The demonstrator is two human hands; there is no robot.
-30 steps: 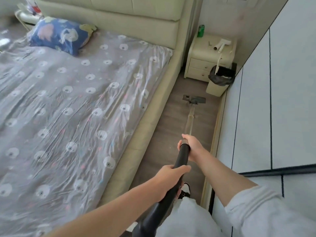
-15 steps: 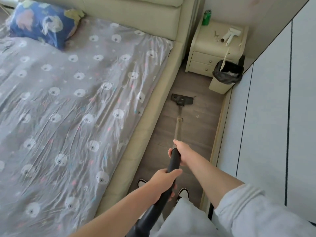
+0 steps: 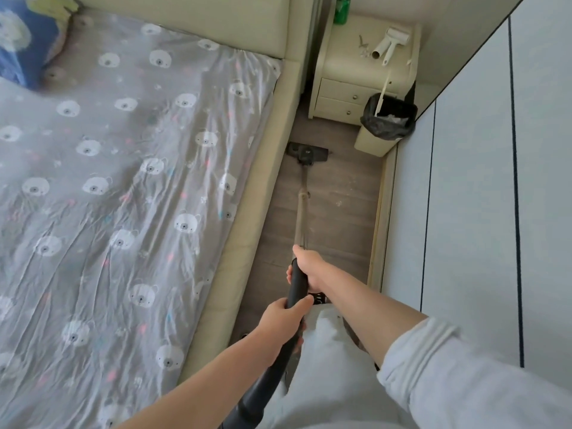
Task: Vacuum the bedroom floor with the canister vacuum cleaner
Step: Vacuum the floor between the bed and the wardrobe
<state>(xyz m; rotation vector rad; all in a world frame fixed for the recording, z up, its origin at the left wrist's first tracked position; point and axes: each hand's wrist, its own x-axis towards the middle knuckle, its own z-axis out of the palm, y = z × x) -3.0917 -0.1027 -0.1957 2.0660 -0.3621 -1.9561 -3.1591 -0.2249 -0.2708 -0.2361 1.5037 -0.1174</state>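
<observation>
Vacuum handle (image 3: 297, 281), a black curved tube, is gripped by both hands in the near middle of the scene: the left hand (image 3: 283, 323) wraps round it lower down, thumb laid across the top, and the right hand (image 3: 309, 267) curls round its far end, just where the tube meets the metal wand (image 3: 301, 218). The two hands sit close together on the tube, one behind the other, not touching. From the right hand the wand runs straight away to the dark floor head (image 3: 307, 152), which lies flat on the grey wood floor (image 3: 340, 218) at the far end of the narrow strip between the bed and the wall panels (image 3: 470, 181) on the right. The floor head sits close to the cream bed frame (image 3: 269, 187) on its left, and near the foot of the cream nightstand (image 3: 359, 85) beyond it. A cream waste bin (image 3: 376, 140) lined with a black bag stands just right of the nightstand's drawers, against the wall panels. On the nightstand's top lie a white lint roller (image 3: 391, 44) and, at the far left corner, a green bottle (image 3: 341, 10). The bed's grey sheet (image 3: 123, 181) with white bear faces fills the left side, with a blue pillow (image 3: 21, 41) at its far left corner. Light grey sleeve (image 3: 448, 373) covers the right upper arm.
</observation>
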